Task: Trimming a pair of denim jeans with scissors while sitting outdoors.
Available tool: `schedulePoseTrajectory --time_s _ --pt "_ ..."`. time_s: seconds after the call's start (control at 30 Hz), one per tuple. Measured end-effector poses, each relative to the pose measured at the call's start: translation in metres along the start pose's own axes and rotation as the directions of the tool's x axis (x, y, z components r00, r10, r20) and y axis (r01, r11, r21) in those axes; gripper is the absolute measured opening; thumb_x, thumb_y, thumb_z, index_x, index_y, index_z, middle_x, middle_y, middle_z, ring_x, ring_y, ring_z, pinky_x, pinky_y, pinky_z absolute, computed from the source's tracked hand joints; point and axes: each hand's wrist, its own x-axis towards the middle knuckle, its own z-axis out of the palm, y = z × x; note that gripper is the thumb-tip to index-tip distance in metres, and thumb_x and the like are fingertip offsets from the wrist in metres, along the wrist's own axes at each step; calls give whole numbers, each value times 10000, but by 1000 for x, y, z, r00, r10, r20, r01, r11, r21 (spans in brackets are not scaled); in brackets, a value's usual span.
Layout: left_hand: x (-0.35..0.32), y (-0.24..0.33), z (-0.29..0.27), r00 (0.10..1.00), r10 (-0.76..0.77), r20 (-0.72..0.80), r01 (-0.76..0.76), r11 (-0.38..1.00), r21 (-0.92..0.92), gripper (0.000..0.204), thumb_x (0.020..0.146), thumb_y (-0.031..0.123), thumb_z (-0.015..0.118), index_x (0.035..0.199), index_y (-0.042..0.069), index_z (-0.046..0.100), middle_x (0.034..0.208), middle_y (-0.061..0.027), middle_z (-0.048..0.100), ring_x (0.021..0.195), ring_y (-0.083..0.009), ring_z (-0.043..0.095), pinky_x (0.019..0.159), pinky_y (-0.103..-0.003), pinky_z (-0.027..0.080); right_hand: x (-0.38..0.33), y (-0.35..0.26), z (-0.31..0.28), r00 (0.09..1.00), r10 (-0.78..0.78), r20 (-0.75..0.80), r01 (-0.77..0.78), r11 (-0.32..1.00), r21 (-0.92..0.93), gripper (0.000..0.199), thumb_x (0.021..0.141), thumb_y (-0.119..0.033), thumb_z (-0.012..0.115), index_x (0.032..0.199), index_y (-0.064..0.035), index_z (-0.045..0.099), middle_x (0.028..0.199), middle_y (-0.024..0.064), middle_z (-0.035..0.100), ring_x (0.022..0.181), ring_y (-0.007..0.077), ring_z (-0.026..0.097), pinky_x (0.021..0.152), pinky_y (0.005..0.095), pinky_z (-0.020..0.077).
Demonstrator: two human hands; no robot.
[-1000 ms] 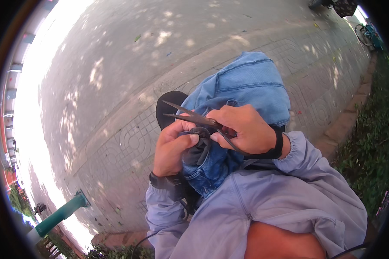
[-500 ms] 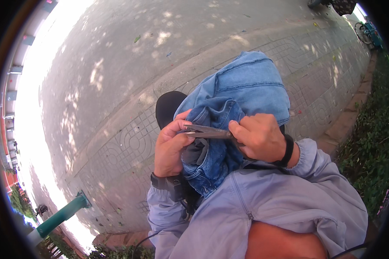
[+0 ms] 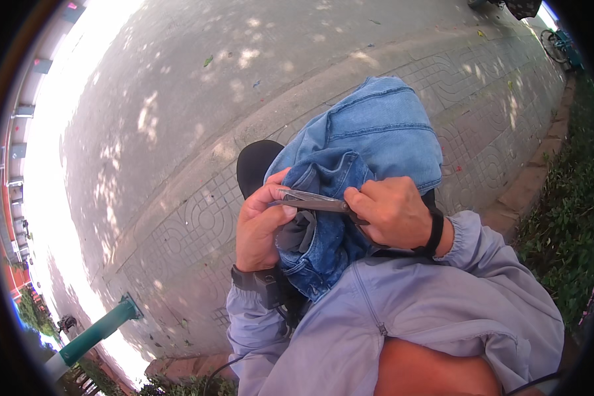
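A blue denim garment lies bunched over my lap, its seams showing and a dark grey lining piece bulging out near its left side. My left hand pinches the garment's edge between thumb and fingers. My right hand is closed round the handles of dark metal scissors. The blades point left across the denim, slightly apart, and their tips reach my left thumb and forefinger. Whether any thread or cloth lies between the blades is too small to tell.
Patterned paving surrounds me, with a dark shoe by the garment. A green and white post stands at lower left. Along the right runs a brick edging with shrubs; a bicycle is beyond.
The scissors and my right hand have shifted slightly left, so the blades reach further between my left fingers. My left hand and the denim garment have hardly moved.
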Motion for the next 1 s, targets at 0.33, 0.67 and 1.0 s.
schedulePoseTrajectory --time_s 0.33,0.67,1.0 --pt "-1 1 0 999 -3 -39 5 999 43 186 743 -31 635 922 5 669 1395 -112 487 1016 -128 587 883 -261 450 1 1 3 999 -22 -39 20 999 -39 227 766 -118 716 956 -32 627 656 57 510 529 231 565 467 353 445" --pt "-2 -1 -3 999 -17 -33 17 1000 5 202 740 -36 627 936 1 662 1386 -78 504 949 -105 580 844 -243 452 0 4 6 999 -22 -24 22 999 -24 230 777 -124 712 972 -27 638 656 57 516 525 230 566 464 350 446" --pt "0 0 -3 1000 -17 -8 17 1000 7 172 758 -11 646 929 -5 651 1391 -87 487 952 -107 590 848 -240 460 -3 10 11 998 55 20 -58 948 313 252 782 -94 719 1015 -45 634 693 70 578 528 228 574 464 325 433"
